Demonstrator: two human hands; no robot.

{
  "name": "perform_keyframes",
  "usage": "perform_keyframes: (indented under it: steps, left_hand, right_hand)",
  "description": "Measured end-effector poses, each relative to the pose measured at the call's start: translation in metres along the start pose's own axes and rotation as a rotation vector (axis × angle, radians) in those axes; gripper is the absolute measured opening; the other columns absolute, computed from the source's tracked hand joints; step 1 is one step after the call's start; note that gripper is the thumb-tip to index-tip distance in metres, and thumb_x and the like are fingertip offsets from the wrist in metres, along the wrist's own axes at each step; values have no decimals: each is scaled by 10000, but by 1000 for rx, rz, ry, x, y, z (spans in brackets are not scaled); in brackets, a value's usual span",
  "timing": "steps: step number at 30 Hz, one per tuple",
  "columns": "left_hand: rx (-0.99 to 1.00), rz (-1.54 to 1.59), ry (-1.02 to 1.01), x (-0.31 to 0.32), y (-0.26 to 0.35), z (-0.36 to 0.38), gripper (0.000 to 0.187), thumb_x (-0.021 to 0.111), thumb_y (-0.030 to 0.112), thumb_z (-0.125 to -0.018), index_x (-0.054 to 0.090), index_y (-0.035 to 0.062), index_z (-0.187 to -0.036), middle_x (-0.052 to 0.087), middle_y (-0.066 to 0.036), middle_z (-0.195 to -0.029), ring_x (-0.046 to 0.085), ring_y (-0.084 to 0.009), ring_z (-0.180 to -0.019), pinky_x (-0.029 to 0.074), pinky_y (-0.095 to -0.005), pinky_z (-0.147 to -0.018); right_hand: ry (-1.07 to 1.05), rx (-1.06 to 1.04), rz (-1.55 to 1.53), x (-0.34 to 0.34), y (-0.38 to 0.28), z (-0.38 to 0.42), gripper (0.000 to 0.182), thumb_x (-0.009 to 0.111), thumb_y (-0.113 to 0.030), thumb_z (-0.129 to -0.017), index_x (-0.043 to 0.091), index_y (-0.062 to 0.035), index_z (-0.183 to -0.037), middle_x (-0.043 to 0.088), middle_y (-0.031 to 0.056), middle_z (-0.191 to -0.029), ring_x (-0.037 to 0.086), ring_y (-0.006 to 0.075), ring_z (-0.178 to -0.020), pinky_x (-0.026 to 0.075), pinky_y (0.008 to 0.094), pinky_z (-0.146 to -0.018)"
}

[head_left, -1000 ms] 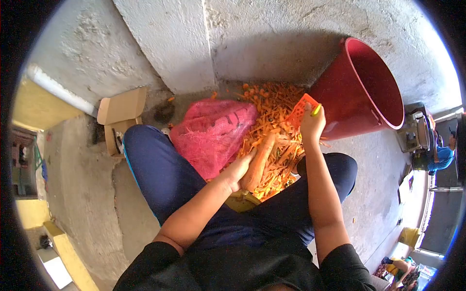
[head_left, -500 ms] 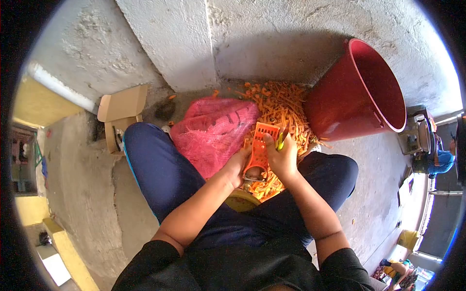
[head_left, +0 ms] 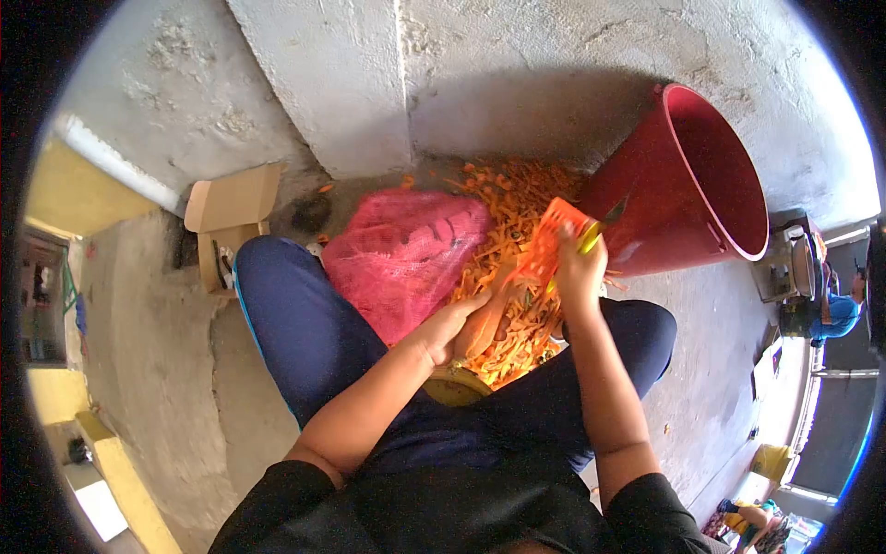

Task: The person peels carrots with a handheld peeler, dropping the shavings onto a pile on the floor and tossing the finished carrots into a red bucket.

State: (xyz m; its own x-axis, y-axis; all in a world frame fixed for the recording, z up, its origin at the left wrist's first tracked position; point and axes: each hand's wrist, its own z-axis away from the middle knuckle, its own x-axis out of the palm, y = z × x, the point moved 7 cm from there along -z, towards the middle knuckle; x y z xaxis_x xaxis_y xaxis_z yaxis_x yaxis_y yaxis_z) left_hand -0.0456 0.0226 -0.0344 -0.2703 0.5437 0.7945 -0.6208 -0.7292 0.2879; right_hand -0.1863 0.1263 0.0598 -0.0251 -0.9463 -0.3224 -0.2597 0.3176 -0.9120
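Observation:
My left hand (head_left: 449,330) is closed round the lower end of a carrot (head_left: 482,331), which points up and away from me. In my right hand (head_left: 579,270) is a wide orange plastic peeler (head_left: 552,231) with slots in it, tilted just above the carrot's far end. The same hand also grips a small knife (head_left: 589,238) with a yellow handle, its dark blade pointing up and right. Carrot peelings (head_left: 517,217) lie heaped below and beyond both hands. Between my legs a yellowish container's rim (head_left: 459,386) partly shows.
A pink mesh sack (head_left: 401,254) lies left of the peelings. To the right, a big red bucket (head_left: 637,198) leans by the wall. An open cardboard box (head_left: 231,208) sits beyond my left knee. Other people (head_left: 838,316) are at the far right.
The peeler and knife have moved up and right with my right hand, and the peeler has turned. My left hand no longer touches the peeler, and the carrot now shows more fully.

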Motion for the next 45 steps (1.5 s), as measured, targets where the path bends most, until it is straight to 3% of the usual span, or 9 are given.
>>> perform_keyframes:
  steps: [4,8,15,19,24,32,37,40,45]
  left_hand:
    - [68,96,-44,-15,-4,-17,353,357,313,-891,493,39,-1068,595,-104,-951,601,-190,-800,512,-330,-675]
    - [108,88,12,-22,-3,-21,325,371,263,-881,495,22,-1061,589,-112,-963,594,-204,-825,499,-341,-730]
    - [-2,-13,-259,9,-9,2,360,352,335,-890,482,46,-1062,591,-110,-911,586,-193,-772,492,-322,-671]
    - [-20,-47,-77,14,-16,8,405,381,388,-876,466,49,-1082,583,-106,-868,576,-193,-712,484,-318,-590]
    - [8,-44,-41,6,-1,4,415,390,395,-869,483,46,-1074,585,-100,-920,589,-208,-791,501,-335,-671]
    - [115,-28,66,-16,0,-12,379,267,368,-916,490,90,-1045,585,-63,-831,569,-152,-677,470,-278,-524]
    - [158,-58,58,18,12,8,377,275,362,-917,509,74,-982,575,-46,-784,535,-132,-602,431,-274,-523]
    - [125,-117,-165,14,-1,5,431,369,422,-874,519,39,-1002,589,-85,-794,575,-168,-641,474,-286,-524]
    - [46,-111,-3,15,-7,11,420,427,415,-856,494,41,-1036,582,-82,-854,574,-171,-689,482,-295,-561]
  right_hand:
    - [-206,-150,14,28,-50,51,159,573,-127,-797,466,-9,-804,472,101,-559,435,154,-488,368,308,-463]
    - [-344,-101,82,38,-57,59,139,564,-100,-787,478,-16,-856,561,171,-636,582,277,-563,433,323,-498]
    - [53,-61,280,5,7,2,213,582,-190,-786,456,-18,-781,513,180,-608,474,307,-511,397,366,-488]
    - [236,39,345,-33,33,-47,221,555,-198,-806,479,7,-830,526,182,-670,482,285,-557,407,339,-545]
    - [-24,52,30,-3,0,5,221,557,-228,-821,477,-26,-775,516,45,-688,446,129,-637,395,309,-592]
    - [-336,-46,-1,37,-49,57,154,579,-117,-789,476,-7,-818,524,138,-619,497,162,-548,410,298,-518]
    - [-181,-145,153,27,-38,45,174,584,-131,-786,465,-5,-805,507,161,-617,475,229,-530,406,325,-504]
    - [50,-142,239,5,-1,2,232,592,-187,-787,451,-8,-745,486,155,-596,434,214,-516,387,328,-502]
    - [272,52,197,-39,27,-45,213,549,-195,-816,490,9,-814,546,142,-676,497,227,-580,412,326,-562]
